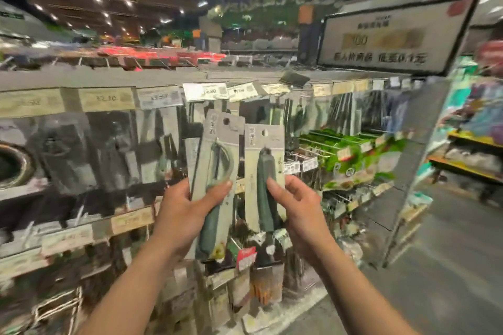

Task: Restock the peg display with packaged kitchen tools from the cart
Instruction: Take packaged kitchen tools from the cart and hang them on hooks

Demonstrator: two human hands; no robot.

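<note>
Separately, left pack [217, 155] in grip of left hand [179, 215], right pack [262, 144] in right hand [299, 207].

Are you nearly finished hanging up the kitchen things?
Not yet. The peg display already has many packs hanging in rows. In hand: the left hand holds a curved tool pack and the right hand holds a green-handled tool pack, both lifted before the pegs, neither hung. Left: hang those two. The cart is out of view, so how many more wait cannot be told.
</note>
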